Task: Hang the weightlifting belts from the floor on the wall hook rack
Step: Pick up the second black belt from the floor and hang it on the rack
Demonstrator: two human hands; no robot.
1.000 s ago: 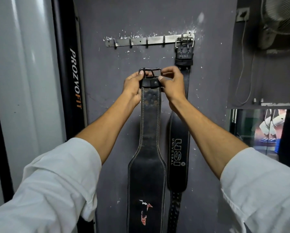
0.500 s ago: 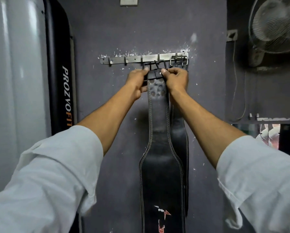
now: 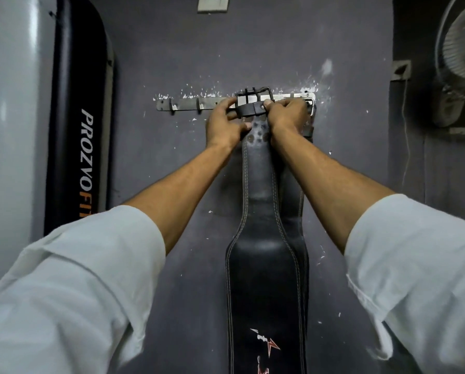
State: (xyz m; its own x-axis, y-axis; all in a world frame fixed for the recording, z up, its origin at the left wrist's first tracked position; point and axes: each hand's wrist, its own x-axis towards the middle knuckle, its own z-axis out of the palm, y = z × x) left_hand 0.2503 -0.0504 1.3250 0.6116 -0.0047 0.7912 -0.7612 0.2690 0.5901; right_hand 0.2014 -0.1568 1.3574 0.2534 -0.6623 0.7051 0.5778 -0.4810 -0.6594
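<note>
A black leather weightlifting belt (image 3: 263, 265) with white stitching hangs straight down against the grey wall. Its metal buckle (image 3: 254, 95) is up at the steel hook rack (image 3: 193, 103), over the rack's right half. My left hand (image 3: 224, 125) grips the belt's top strap from the left, and my right hand (image 3: 286, 117) grips it from the right. A second black belt (image 3: 297, 195) hangs behind it from the rack's right end, mostly hidden. Whether the buckle sits on a hook I cannot tell.
Two bare hooks show on the rack's left part. A black padded PROZVOFIT post (image 3: 80, 117) stands left of the rack beside a white column (image 3: 10, 103). A wall fan (image 3: 460, 63) is mounted at the upper right, and a wall socket (image 3: 213, 2) sits above.
Both hands have raised the belt from below the rack until its buckle lies over the rack. The belt now covers most of the second belt.
</note>
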